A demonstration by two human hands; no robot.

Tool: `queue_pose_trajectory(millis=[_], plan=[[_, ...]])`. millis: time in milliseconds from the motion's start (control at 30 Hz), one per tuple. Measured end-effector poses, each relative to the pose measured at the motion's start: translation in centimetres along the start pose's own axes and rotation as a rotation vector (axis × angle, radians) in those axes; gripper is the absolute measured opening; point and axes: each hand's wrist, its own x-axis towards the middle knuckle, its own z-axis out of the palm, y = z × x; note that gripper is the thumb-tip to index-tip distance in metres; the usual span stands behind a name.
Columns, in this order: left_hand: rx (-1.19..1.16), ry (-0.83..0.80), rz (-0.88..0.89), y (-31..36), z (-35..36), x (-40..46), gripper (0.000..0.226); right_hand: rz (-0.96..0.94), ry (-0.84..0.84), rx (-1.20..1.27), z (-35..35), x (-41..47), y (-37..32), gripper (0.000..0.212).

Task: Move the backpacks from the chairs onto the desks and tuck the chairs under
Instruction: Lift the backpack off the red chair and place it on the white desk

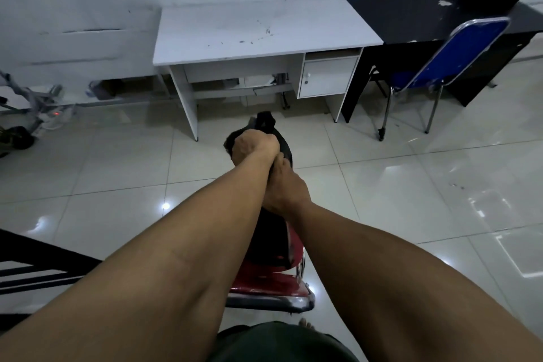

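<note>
Hands, left hand [255, 142] and right hand [283, 185], squeeze the black backpack [271, 232] with fingers tight; it may slip before the white tabletop [264, 29] at 12 o'clock.

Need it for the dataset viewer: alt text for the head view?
Both hands, left hand and right hand, grip a black backpack on a red chair. Ahead on the tiled floor stand a white desk, a black desk and a blue chair.

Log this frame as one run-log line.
left hand: gripping black backpack | right hand: gripping it | backpack: on red chair | white desk: bare | blue chair: at black desk
</note>
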Motion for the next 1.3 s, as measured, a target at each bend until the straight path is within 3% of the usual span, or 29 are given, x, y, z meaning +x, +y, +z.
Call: queue_pose_trajectory(millis=[67, 167, 267, 333, 467, 600, 633, 733, 833, 1000, 1167, 1300], plan=[[-0.053, -0.011, -0.004, 1.1, 0.1, -0.7, 0.029, 0.075, 0.108, -0.063, -0.4, 0.1, 0.0, 0.083], [-0.101, -0.019, -0.010, 2.3, 0.6, -1.7, 0.028, 0.176, 0.270, -0.102, -1.9, 0.5, 0.7, 0.048], [-0.091, -0.024, 0.011, 2.8, 0.9, -2.6, 0.023, 0.122, 0.322, -0.147, -3.8, 0.5, 1.8, 0.018], [-0.080, -0.034, 0.058, 2.9, 1.2, -2.9, 0.024, 0.096, 0.356, -0.184, -5.0, 0.6, 2.5, 0.009], [0.096, -0.082, 0.141, 3.0, 1.6, -3.0, 0.042, 0.100, 0.373, -0.187, -6.5, 0.5, 3.9, 0.010], [0.329, 0.185, 0.355, 1.8, 1.1, -2.8, 0.045, 0.101, 0.329, -0.187, -7.3, 0.4, 7.4, 0.017], [0.420, 0.179, 0.413, 1.3, 1.4, -2.3, 0.041, 0.097, 0.319, -0.178, -7.5, 0.5, 8.4, 0.019], [0.638, -0.026, 0.360, 0.6, 4.1, -1.3, 0.063, 0.084, 0.307, -0.146, -9.0, 1.0, 11.9, 0.023], [0.650, -0.172, 0.281, 1.7, 8.4, -2.1, 0.086, 0.057, 0.283, -0.111, -11.7, 1.8, 15.8, 0.028], [0.570, -0.123, 0.321, 6.0, 14.0, -3.0, 0.071, 0.002, 0.228, -0.122, -16.8, 3.6, 22.0, 0.027], [0.540, -0.209, 0.409, 11.7, 16.3, -1.9, 0.082, -0.018, 0.211, -0.090, -20.3, 4.7, 26.3, 0.030], [0.671, -0.309, 0.444, 16.1, 18.6, -1.3, 0.052, -0.017, 0.232, -0.103, -22.9, 6.7, 28.4, 0.035]])
